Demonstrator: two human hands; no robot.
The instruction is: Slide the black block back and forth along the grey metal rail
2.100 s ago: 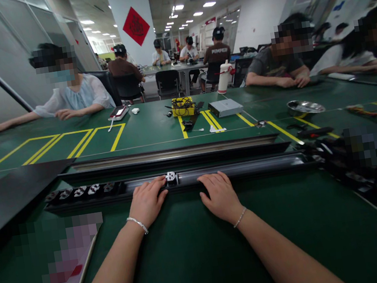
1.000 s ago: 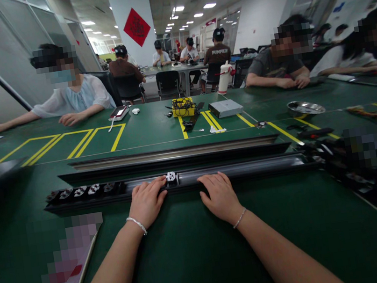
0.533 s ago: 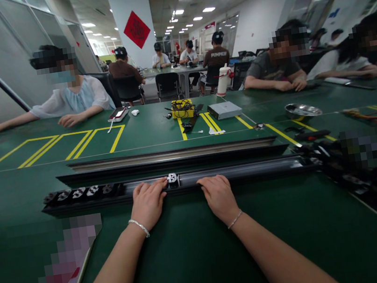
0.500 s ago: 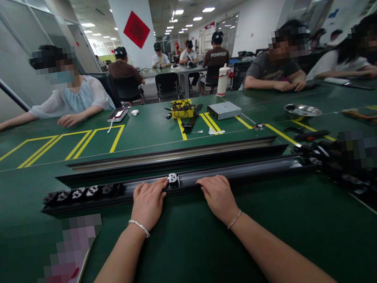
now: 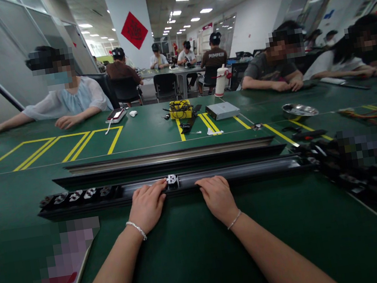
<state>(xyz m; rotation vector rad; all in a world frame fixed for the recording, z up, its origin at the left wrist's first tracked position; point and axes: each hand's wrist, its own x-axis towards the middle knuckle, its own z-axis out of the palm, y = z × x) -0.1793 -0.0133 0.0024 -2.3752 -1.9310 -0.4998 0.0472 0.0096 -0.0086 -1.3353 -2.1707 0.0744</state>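
A long black rail (image 5: 249, 170), shaped like an open channel, lies across the table in front of me. My left hand (image 5: 148, 208) is closed over its front edge, with the fingertips reaching into the channel against the left side of a white-faced socket module (image 5: 172, 180). Farther right, my right hand (image 5: 218, 197) has its bent fingers wrapped over the same edge, a short gap from that module. Several more socket modules (image 5: 90, 194) sit in a row at the rail's left end, some white-faced and some dark.
Behind the rail lie another black profile (image 5: 171, 165) and a strip (image 5: 169, 155). Dark modules are heaped (image 5: 353, 178) at the right. Farther back are a yellow box with cables (image 5: 181, 109), a grey box (image 5: 222, 111) and a metal bowl (image 5: 299, 109). Co-workers sit across the table.
The view has shifted slightly, so everything sits a little farther left. Both hands keep their places on the rail, and the socket module beside my left fingers stays put.
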